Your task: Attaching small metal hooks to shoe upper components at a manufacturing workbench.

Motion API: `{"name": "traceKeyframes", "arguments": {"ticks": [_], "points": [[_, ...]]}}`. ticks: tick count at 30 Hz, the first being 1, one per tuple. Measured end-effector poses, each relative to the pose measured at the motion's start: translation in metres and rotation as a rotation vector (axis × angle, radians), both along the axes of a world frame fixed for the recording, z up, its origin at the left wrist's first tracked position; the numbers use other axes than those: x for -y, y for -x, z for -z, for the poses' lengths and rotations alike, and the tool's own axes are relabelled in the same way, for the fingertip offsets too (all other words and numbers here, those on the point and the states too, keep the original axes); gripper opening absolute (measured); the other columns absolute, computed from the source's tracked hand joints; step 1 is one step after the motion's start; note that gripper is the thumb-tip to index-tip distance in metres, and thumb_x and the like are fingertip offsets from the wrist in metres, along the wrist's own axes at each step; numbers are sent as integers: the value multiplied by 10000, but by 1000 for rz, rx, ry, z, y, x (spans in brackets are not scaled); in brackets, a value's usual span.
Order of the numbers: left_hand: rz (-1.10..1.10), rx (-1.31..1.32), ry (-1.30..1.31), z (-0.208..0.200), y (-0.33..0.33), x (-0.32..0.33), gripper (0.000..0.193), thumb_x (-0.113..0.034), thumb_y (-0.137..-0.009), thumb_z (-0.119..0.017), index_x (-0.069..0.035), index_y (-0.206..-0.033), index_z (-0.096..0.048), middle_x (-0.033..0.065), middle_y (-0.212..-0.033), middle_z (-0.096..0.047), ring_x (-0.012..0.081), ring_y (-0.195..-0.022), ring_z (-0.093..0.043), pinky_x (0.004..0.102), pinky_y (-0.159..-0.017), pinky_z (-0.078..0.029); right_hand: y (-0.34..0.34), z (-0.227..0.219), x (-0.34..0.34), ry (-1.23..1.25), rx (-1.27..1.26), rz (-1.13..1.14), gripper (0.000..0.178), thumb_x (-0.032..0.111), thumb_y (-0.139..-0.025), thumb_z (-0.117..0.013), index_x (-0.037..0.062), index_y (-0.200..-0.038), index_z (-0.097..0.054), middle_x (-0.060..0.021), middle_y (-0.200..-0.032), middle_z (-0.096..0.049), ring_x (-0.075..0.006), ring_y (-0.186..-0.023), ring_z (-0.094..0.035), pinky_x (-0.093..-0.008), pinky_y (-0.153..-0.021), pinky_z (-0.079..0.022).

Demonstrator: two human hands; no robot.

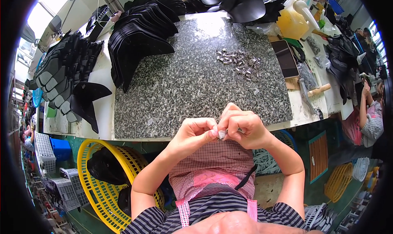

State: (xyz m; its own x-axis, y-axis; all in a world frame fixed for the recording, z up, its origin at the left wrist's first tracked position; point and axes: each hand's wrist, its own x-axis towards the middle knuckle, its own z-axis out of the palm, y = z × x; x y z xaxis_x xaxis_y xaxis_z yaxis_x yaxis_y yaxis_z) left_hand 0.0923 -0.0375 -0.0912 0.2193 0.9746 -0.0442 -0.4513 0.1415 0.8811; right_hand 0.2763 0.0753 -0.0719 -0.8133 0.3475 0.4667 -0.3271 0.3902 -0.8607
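Observation:
My left hand (195,132) and my right hand (245,128) meet just off the front edge of the speckled stone slab (192,86). Thumbs and fingertips of both are pinched together. A small whitish piece (222,134) shows at the right fingertips; whether it is held or wrapped round a finger I cannot make out. On the slab beyond lies a loose pile of small shiny metal pieces (241,63), touched by neither hand.
Stacked black cut pieces (141,39) stand at the slab's left, with more black-and-grey pieces (61,80) beyond. At right lie a phone (285,58), a hammer (305,95) and a yellow jug (292,23). A yellow basket (84,168) stands below left. A co-worker's arm (363,107) shows far right.

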Motion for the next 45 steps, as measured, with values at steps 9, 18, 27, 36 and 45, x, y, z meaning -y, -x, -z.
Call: {"name": "traceKeyframes", "arguments": {"ticks": [9,18,27,36,45], "points": [[-112,-250,-140,-4,-3,2,220,-119,-981,-622,30,-1143,-624,5,-1031,-611,80,-969,-593,238,-836,-506,0,14,0,-12,-39,157,232,-127,-683,-640,77,-702,-532,-30,-888,-672,-208,-866,-567,-321,-800,-456],[26,-46,11,-1,5,2,218,-18,-927,-665,17,-1139,-636,18,-1009,-639,80,-940,-613,242,-835,-517,-1,12,3,-97,-46,118,219,-105,-695,-659,88,-734,-563,-5,-879,-680,-210,-857,-600,-332,-786,-467],[-27,-71,88,-13,3,4,216,19,-892,-686,32,-1105,-654,48,-969,-683,108,-918,-658,260,-839,-550,-2,10,8,-274,-121,183,231,-83,-696,-701,89,-745,-554,-8,-896,-698,-203,-794,-606,-330,-745,-457],[-52,-41,95,-6,4,7,67,-3,-860,-732,36,-914,-728,119,-875,-736,149,-814,-703,279,-765,-586,3,6,8,-253,-127,102,249,-101,-662,-697,91,-683,-539,-16,-838,-704,-193,-712,-590,-315,-659,-471],[-755,-1333,-526,-32,85,-43,227,-183,-828,-779,-28,-983,-718,102,-1018,-691,258,-991,-639,378,-891,-501,7,12,11,-95,-105,229,317,-80,-747,-761,62,-712,-481,-82,-833,-631,-203,-733,-630,-323,-626,-526]]}}
